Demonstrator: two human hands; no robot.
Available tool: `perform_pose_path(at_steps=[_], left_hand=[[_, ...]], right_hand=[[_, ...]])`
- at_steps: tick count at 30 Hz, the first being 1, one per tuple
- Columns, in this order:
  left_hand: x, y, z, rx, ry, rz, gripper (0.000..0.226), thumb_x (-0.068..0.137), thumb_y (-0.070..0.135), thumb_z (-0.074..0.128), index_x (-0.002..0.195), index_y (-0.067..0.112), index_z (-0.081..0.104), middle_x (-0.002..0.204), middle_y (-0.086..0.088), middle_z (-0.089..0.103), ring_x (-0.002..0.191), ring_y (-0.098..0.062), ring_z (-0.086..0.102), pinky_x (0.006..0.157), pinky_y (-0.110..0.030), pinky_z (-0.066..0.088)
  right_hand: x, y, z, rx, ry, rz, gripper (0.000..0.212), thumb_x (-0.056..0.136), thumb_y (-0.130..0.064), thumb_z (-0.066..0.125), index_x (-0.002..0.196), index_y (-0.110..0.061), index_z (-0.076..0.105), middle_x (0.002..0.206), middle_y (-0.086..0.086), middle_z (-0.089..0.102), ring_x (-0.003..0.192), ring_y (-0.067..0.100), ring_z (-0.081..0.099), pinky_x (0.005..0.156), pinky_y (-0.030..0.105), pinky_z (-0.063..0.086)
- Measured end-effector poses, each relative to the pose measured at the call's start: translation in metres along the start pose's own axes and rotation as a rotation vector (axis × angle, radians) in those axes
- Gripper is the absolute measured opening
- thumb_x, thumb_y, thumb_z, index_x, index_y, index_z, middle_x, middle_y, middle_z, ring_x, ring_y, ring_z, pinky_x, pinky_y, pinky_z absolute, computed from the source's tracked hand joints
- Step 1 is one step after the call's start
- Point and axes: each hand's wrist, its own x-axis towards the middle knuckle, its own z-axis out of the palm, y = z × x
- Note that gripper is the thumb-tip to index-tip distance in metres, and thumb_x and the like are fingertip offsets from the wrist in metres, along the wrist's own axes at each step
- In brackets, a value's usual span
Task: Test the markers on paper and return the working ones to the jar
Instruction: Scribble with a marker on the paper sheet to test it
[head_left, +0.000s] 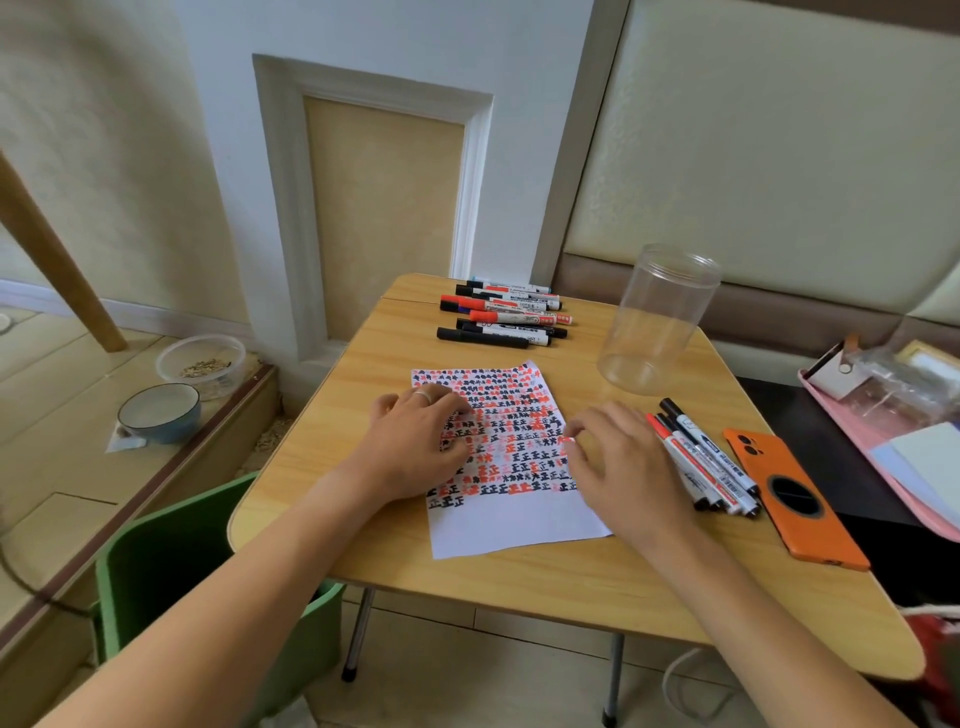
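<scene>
While I watched, left hand (415, 441) lay flat on paper (511, 462), fingers relaxed, gripping nothing. Right hand (623, 457) rested at paper's right edge, fingers loosely bent, holding nothing. Markers (701, 460) just beside it; more markers (501, 314) at table (519, 582) far edge. Jar (657, 317) upright, empty.

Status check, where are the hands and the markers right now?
Left hand flat on paper, right hand empty at its edge. Jar empty; markers at far edge, more beside right hand. Nothing blocking.
</scene>
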Motion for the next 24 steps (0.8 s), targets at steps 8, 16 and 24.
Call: perform_pose_path(at_steps=[8,16,24], left_hand=[[0.002,0.005,0.004,0.041,0.040,0.015,0.075,0.078,0.062,0.018,0.140,0.032,0.048,0.150,0.004,0.043,0.137,-0.016,0.041,0.118,-0.043,0.014],[0.017,-0.025,-0.004,0.117,0.055,-0.068,0.054,0.102,0.061,0.034,0.153,0.042,0.036,0.167,0.004,0.024,0.156,-0.016,0.012,0.124,-0.058,0.000],[0.025,-0.029,-0.006,0.079,0.078,-0.067,0.055,0.097,0.064,0.042,0.146,0.039,0.045,0.156,0.003,0.039,0.145,-0.017,0.032,0.119,-0.050,0.013]], right_hand=[[0.011,-0.034,0.042,0.217,-0.243,-0.097,0.036,0.097,-0.036,0.052,0.128,-0.025,0.066,0.135,-0.009,0.057,0.130,0.011,0.046,0.111,0.035,0.040],[0.025,-0.035,0.047,0.211,-0.273,-0.073,0.022,0.095,-0.031,0.054,0.114,-0.027,0.065,0.116,-0.015,0.056,0.114,0.008,0.049,0.100,0.030,0.043],[0.105,-0.027,0.048,0.097,-0.302,-0.009,0.014,0.095,-0.010,0.060,0.093,-0.021,0.069,0.093,-0.008,0.064,0.087,0.010,0.059,0.085,0.032,0.053]])
